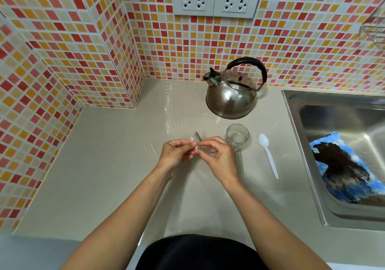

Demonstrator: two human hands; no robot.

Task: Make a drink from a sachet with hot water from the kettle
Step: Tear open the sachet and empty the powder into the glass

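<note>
Both hands meet over the middle of the beige counter. My left hand and my right hand pinch a small, pale, see-through sachet between thumbs and forefingers; one end sticks up past the fingers. A clear glass stands upright just right of my right hand, close to it; I cannot tell its contents. A white plastic spoon lies on the counter to the right of the glass. The steel kettle with a black handle stands behind the glass, near the tiled wall.
A steel sink fills the right side, with a blue and brown cloth lying in it. Two wall sockets sit above the kettle. A tiled wall corner juts out at the back left.
</note>
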